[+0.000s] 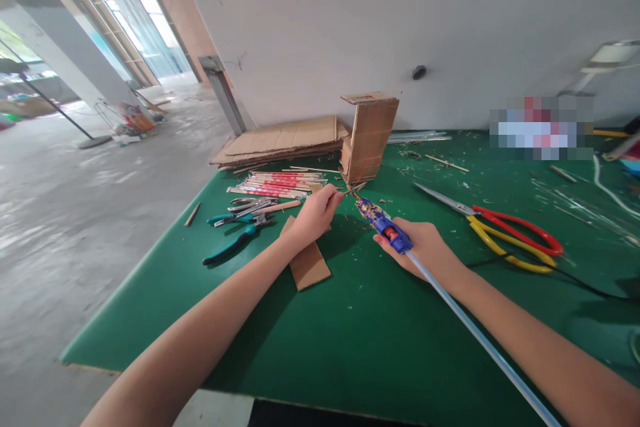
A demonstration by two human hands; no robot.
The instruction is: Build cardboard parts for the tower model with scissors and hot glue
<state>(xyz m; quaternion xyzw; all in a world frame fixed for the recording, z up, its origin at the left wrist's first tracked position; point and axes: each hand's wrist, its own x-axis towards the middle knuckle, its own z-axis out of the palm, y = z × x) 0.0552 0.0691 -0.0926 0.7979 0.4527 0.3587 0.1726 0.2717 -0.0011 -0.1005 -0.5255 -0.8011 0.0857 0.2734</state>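
My right hand [425, 248] grips a blue hot glue gun [384, 225] with a long clear glue stick [475, 333] trailing back from it. Its nozzle points at the base of an upright cardboard piece [369, 137] standing on the green table [350, 333]. My left hand [316, 212] pinches a thin wooden stick [346, 192] just in front of that nozzle, close to the cardboard's bottom edge. A small flat cardboard strip [307, 263] lies under my left wrist.
Red-wrapped chopsticks [280, 184] and teal-handled pliers [235, 240] lie left of my hands. Flat cardboard sheets [283, 140] are stacked behind. Red and yellow scissors [505, 233] lie to the right, with a black cable [590, 283]. A white board [425, 33] stands along the table's back.
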